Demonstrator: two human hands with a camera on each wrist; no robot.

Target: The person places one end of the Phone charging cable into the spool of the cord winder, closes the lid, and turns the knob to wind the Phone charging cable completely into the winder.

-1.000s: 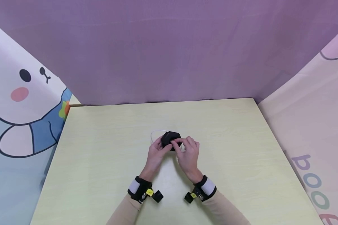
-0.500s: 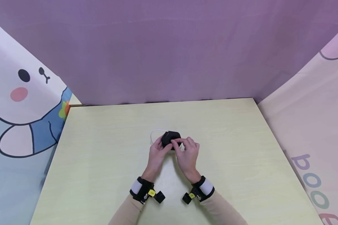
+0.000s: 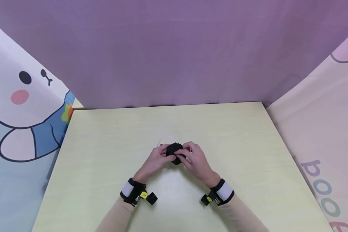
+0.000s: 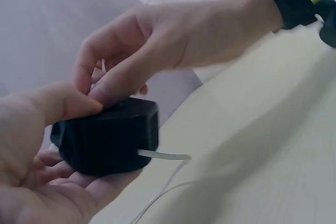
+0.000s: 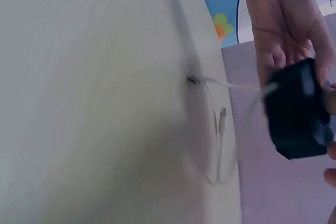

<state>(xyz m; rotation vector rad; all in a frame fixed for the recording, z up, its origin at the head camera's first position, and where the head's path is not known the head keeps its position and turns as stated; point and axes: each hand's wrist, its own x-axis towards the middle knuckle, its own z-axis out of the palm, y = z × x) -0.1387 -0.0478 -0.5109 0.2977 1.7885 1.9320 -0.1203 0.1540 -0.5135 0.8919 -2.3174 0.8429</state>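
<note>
A black hexagonal cable winder (image 3: pixel 174 147) is held just above the table in the head view. My left hand (image 3: pixel 154 161) grips it from the left; in the left wrist view its thumb lies on the top and its fingers go underneath. Thumb and forefinger of my right hand (image 3: pixel 200 163) pinch at the top face of the winder, and what lies between those fingertips is hidden. Out of a slot in the winder's side runs a white cable (image 4: pixel 164 156). A slim white plug (image 5: pixel 222 121) shows on the cable in the right wrist view.
The pale wooden table (image 3: pixel 119 129) extends around both hands. A purple curtain (image 3: pixel 174 58) hangs behind it, with printed cloths (image 3: pixel 17 138) at the sides. A small dark piece (image 5: pixel 192 80) sits by the cable on the table.
Both hands have drawn the winder slightly nearer to the body, and the wrists have spread apart. The cable's loop has shifted along with it. The right fingers have turned at the winder's top.
</note>
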